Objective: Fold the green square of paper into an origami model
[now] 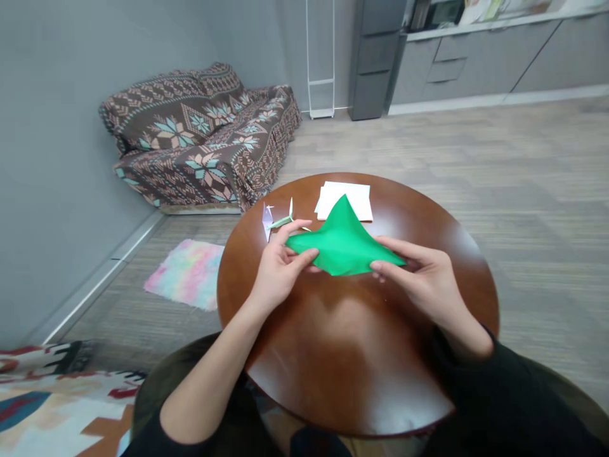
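Note:
A sheet of green paper (343, 244) is held up above the round wooden table, bent so that one corner points away from me. My left hand (284, 260) pinches its left corner, thumb on top and fingers partly beneath. At the right corner, my right hand (419, 263) grips the paper between thumb and fingers. Just beyond my left hand lie a pale green folded paper figure (281, 222) and a lilac folded paper figure (267, 219). A stack of white paper sheets (349, 200) rests behind the green paper, which partly covers it.
The glossy brown table (342, 355) stands before me. Farther left are a sofa (204, 136) under a patterned cover and a pastel fluffy rug (188, 273). Grey kitchen cabinets (485, 66), a grey fridge (375, 60) and a white rack (321, 82) line the back.

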{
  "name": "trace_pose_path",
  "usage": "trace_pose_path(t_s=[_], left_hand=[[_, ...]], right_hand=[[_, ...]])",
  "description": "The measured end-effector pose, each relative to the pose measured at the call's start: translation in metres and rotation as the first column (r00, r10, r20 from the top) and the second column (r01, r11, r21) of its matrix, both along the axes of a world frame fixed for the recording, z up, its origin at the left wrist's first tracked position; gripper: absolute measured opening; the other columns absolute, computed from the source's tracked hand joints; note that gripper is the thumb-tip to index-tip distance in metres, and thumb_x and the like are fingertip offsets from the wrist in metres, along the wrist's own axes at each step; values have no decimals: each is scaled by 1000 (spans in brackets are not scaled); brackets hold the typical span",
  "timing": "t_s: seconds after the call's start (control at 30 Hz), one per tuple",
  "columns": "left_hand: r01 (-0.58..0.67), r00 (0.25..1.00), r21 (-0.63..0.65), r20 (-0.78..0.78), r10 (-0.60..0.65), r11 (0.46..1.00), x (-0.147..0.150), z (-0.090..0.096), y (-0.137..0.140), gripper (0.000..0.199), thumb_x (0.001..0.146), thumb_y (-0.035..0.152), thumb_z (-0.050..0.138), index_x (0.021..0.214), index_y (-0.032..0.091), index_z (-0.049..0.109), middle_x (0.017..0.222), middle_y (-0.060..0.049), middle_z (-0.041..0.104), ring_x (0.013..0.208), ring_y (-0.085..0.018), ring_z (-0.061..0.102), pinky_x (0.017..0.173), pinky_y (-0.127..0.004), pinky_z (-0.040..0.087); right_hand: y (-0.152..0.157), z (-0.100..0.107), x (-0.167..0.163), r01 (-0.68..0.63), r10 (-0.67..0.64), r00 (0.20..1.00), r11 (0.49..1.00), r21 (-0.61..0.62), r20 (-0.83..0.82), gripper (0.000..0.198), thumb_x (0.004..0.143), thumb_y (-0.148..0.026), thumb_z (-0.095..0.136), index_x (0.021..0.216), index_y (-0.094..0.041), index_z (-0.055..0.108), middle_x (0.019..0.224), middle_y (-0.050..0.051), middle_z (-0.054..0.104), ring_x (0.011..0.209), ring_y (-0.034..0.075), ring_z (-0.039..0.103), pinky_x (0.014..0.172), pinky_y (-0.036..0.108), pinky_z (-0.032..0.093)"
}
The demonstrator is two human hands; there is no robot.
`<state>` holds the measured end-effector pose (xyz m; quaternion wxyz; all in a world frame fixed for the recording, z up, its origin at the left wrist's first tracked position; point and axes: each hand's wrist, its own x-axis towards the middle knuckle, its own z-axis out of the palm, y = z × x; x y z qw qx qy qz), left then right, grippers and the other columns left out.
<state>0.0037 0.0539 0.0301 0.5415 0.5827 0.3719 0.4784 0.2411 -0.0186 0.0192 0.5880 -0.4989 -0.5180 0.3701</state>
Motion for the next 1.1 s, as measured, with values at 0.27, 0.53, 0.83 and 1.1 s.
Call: trace_pose_path(t_s=[0.27, 0.53, 0.83, 1.1], left_hand=[[66, 997, -34, -30, -67, 997, 3, 0, -6, 43, 79, 36, 85, 117, 20, 73, 101, -4, 72, 71, -16, 72, 61, -27, 67], [73, 994, -38, -75, -75, 997, 2, -10, -6, 37, 74, 36, 88, 105, 18, 78, 97, -6, 78, 64, -18, 73, 61, -30, 66], [75, 878, 377, -464, 118, 923, 3, -10, -12, 16, 86, 33, 77, 97, 23, 81, 88, -3, 81, 64, -17, 68, 67, -29, 58], [74, 893, 363, -439, 100, 929, 1, -6, -11, 17, 94, 34, 68, 94, 20, 76, 87, -4, 76, 70, -17, 69, 65, -26, 56]], right_hand=[[-3, 2, -3, -35, 38, 996, 999, -35, 76, 44, 76, -33, 89, 118, -24, 81, 76, 1, 79, 58, 21, 72, 61, 37, 66], [-4, 4, -6, -60, 56, 977, 998, 15, 205, 30, 80, -37, 86, 107, -24, 83, 87, 5, 79, 62, 20, 71, 56, 33, 60], [-1, -5, -5, 17, -15, 956, 1000, -3, 293, 21, 82, -35, 83, 98, -21, 81, 83, 4, 81, 64, 22, 74, 63, 34, 61], [-2, -7, -5, 29, -25, 953, 1000, -8, 303, 23, 85, -37, 81, 99, -20, 76, 83, 5, 80, 64, 22, 75, 64, 34, 62]])
